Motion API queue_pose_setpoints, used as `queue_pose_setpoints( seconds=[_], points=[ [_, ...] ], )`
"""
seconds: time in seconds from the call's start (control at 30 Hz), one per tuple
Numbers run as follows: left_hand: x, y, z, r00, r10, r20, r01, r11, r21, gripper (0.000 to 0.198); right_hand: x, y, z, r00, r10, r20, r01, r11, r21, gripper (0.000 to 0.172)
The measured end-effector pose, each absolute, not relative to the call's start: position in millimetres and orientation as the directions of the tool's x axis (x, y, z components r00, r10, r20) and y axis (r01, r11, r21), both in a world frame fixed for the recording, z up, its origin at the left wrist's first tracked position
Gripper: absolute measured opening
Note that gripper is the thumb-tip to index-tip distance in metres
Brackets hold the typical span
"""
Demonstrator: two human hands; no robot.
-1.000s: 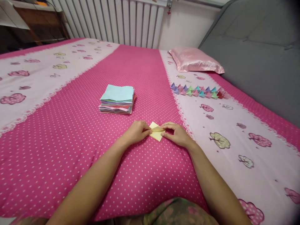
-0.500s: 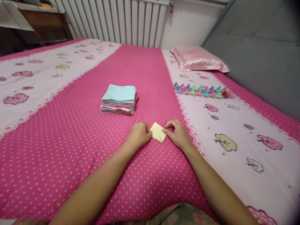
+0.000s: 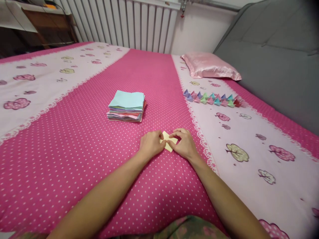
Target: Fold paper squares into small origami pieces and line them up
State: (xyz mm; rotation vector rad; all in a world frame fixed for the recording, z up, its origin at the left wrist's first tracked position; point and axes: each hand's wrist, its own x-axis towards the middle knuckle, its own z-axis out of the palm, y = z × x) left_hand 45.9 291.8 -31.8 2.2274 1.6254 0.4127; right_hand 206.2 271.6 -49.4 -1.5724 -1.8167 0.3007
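Note:
A small folded piece of pale yellow paper (image 3: 167,148) lies on the dotted pink bedspread between my hands. My left hand (image 3: 151,143) grips its left side, thumb and index finger closed at the edge. From the right, my right hand (image 3: 183,142) pinches the paper, with its thumb on top near the middle and its fingers at the upper right edge. Both thumbs nearly meet over the paper, and they hide part of its folds. Beyond my left hand sits a stack of coloured paper sheets (image 3: 127,99), light blue on top.
Two rows of folded paper pieces (image 3: 214,99) in several colours stand on the bed at the right. A pink pillow (image 3: 210,65) lies behind them, beside the grey headboard (image 3: 271,56). A white radiator (image 3: 119,25) runs along the far wall.
Both hands have come closer together over the yellow paper. My right thumb has moved left, from the paper's right corner onto its middle. The view has shifted slightly.

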Motion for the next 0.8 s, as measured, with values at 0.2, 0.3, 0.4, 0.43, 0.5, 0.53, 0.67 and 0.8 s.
queue_pose_setpoints(
  seconds=[0.2,0.3,0.4,0.43,0.5,0.53,0.67,0.8],
  points=[
    [47,292,-31,0.284,0.959,0.006,0.858,-0.257,0.445,0.019,207,272,-50,-0.003,0.945,0.326,0.779,0.206,-0.592,0.012],
    [44,293,-26,0.305,0.952,-0.024,0.840,-0.257,0.478,0.019,209,271,-47,0.011,0.956,0.293,0.768,0.180,-0.615,0.014],
    [41,295,-25,0.331,0.943,-0.042,0.816,-0.264,0.514,0.022,211,270,-46,0.022,0.967,0.253,0.750,0.151,-0.644,0.018],
    [40,296,-25,0.339,0.940,-0.042,0.809,-0.268,0.523,0.023,211,270,-46,0.024,0.969,0.246,0.745,0.147,-0.651,0.020],
    [38,297,-26,0.351,0.935,-0.043,0.797,-0.275,0.537,0.025,212,270,-46,0.024,0.970,0.244,0.733,0.148,-0.664,0.023],
    [38,298,-26,0.358,0.933,-0.044,0.792,-0.279,0.543,0.027,213,270,-47,0.026,0.969,0.245,0.727,0.150,-0.670,0.025],
    [35,297,-25,0.383,0.922,-0.051,0.775,-0.291,0.560,0.031,216,271,-49,0.016,0.973,0.232,0.715,0.151,-0.683,0.033],
    [30,297,-22,0.409,0.911,-0.057,0.765,-0.308,0.565,0.033,223,272,-51,-0.020,0.977,0.211,0.706,0.164,-0.689,0.046]
  ],
)
